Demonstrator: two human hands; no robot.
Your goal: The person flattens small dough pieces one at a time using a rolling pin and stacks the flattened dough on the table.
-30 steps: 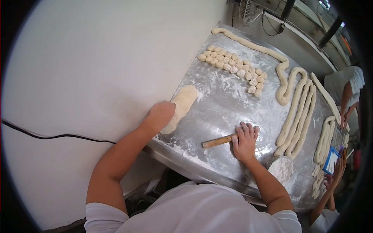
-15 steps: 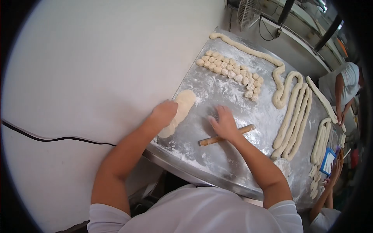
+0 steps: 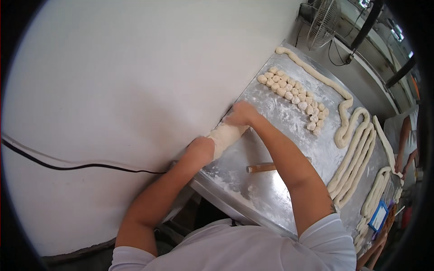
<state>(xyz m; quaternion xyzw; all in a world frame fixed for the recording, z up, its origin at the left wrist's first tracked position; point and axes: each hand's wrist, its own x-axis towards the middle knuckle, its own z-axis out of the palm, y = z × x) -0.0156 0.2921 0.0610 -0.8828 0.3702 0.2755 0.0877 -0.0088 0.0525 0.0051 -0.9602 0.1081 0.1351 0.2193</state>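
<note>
A flattened sheet of dough lies at the table's wall-side edge, between my two hands. My left hand is closed on its near end, fingers curled inward. At the far end my right hand is closed on the sheet too, slightly blurred, its fingertips partly hidden. A wooden rolling pin rests on the floured metal table, its middle covered by my right forearm. Beyond my right hand are many small dough balls set close together in rows.
Long dough ropes lie folded side by side on the right, with another rope along the far edge. A blue-framed tray and co-workers' arms are at the right. A fan stands behind the table; a white wall borders the left.
My right hand has moved from above the rolling pin to the far end of the dough sheet. My left hand has shifted to its near end. The view has turned, so the table appears further right.
</note>
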